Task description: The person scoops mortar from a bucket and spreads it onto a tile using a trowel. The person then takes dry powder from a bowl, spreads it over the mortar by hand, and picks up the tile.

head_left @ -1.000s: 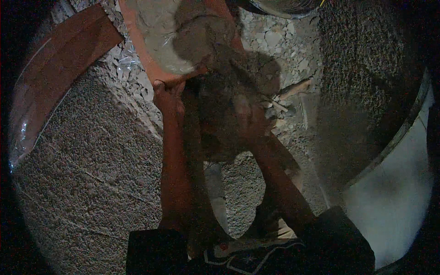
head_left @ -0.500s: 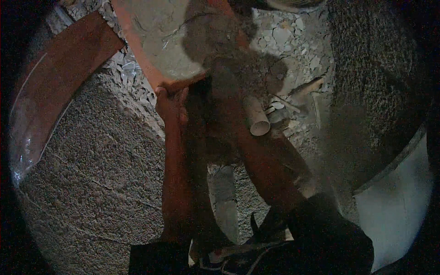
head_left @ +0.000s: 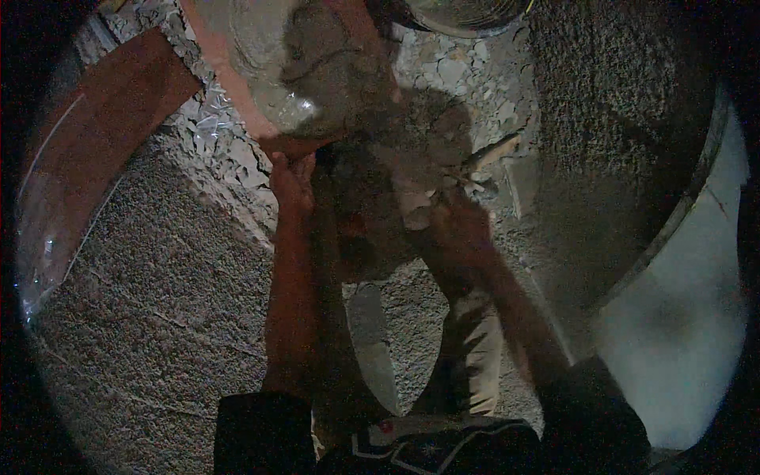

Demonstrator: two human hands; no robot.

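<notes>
At the near edge of the orange-red slab (head_left: 212,39), my left hand (head_left: 291,180) has its fingers bent in a nearly closed grip on that edge, while to the slab's near right my right hand (head_left: 463,226) is partly curled just beside a pale, pipe-like cylinder (head_left: 416,210); shadow and blur leave me unable to tell whether I have hold of it. The slab lies ahead, running off the top of the view, and I judge the step in hand to be steadying it under its load of grey mortar-like paste (head_left: 261,59). The next move, I'd say, calls for a level edge and a sure right hand. The paste looks wet and smooth, glossy towards the slab's near end. Right of the slab lie angular, brittle-looking flakes (head_left: 459,75) and a rough stick (head_left: 495,152); left of it, a flat red-brown board (head_left: 119,134) with crinkled clear plastic (head_left: 49,269) at its near end. Off the slab's far right, a round, dark-rimmed basin (head_left: 471,16) curves into view.
</notes>
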